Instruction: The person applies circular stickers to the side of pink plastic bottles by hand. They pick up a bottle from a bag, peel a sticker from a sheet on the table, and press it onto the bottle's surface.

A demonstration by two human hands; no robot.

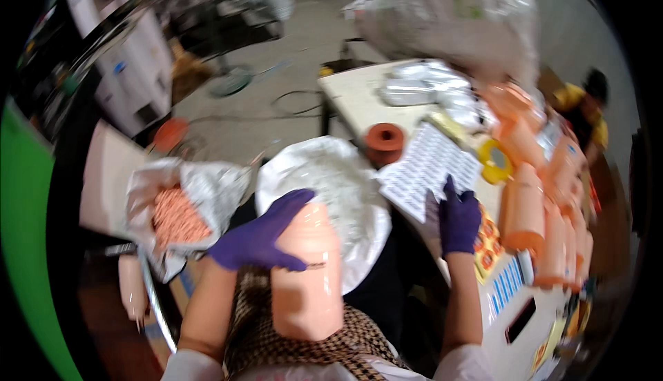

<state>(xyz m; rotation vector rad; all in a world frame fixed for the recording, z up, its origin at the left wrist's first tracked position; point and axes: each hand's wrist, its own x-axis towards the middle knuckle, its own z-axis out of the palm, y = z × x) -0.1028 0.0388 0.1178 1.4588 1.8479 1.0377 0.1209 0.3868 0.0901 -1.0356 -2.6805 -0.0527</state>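
A worker's purple-gloved left hand (pixel 261 236) grips a filled peach-coloured bottle (pixel 306 270) upright in the lap while the right hand (pixel 458 217) presses flat, fingers spread, on a sheet of white stickers (pixel 427 167) at the table's (pixel 352 94) edge, apparently mid-labelling, with peeling one sticker cleanly the likely next need.

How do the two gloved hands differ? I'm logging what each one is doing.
The left hand wraps around the top of a peach plastic bottle held on the lap; the right hand rests flat on a white label sheet on the table. The left is turned sideways, the right points away. Both wear purple gloves.
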